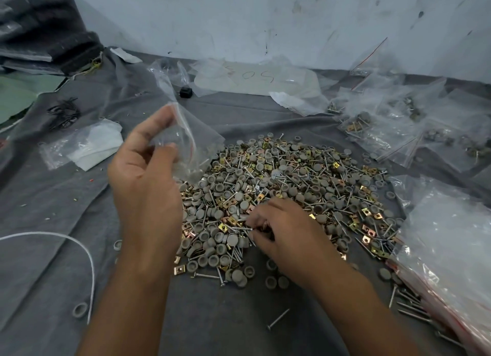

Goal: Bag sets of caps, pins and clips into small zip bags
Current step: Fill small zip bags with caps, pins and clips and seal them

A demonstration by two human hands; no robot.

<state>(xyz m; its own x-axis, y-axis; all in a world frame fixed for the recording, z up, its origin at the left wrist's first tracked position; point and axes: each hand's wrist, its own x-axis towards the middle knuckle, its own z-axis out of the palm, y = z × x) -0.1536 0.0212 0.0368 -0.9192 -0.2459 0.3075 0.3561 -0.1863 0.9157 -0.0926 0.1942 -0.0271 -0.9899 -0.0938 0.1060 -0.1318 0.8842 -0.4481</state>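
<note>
A wide heap (292,185) of grey caps, steel pins and brass clips lies on the grey cloth (53,222). My left hand (144,175) holds a small clear zip bag (191,143) with a red seal line up over the heap's left edge; a few pieces show in its bottom. My right hand (281,228) rests low on the heap's near side, its fingers curled and pinching several pins.
Filled zip bags (398,127) lie at the back right. A thick stack of empty bags (449,252) sits at the right edge. More plastic (82,145) and black clips (63,112) lie at the left, a white cord (87,252) at the near left. A wall stands behind.
</note>
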